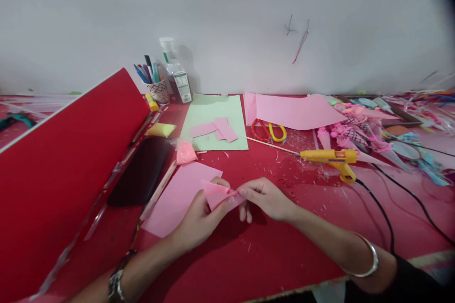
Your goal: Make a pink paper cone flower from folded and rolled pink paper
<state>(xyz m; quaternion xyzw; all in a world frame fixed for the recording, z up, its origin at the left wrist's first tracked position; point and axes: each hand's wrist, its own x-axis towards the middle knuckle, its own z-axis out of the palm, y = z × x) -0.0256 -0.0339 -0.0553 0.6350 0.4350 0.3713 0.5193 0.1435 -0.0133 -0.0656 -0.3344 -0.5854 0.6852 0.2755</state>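
Both of my hands meet over the front middle of the red table. Between the thumb and fingers of my left hand is a folded piece of pink paper. My right hand pinches the right end of the same paper, its fingertips close to my left thumb. Some fingertips show below the paper. A flat pink sheet lies under and left of my left hand. Farther back, small pink paper strips rest on a pale green sheet.
A yellow glue gun with a black cord lies to the right, near scissors and pink cone shapes. At left are a dark phone-like slab, a raised red board, a pen cup and a bottle.
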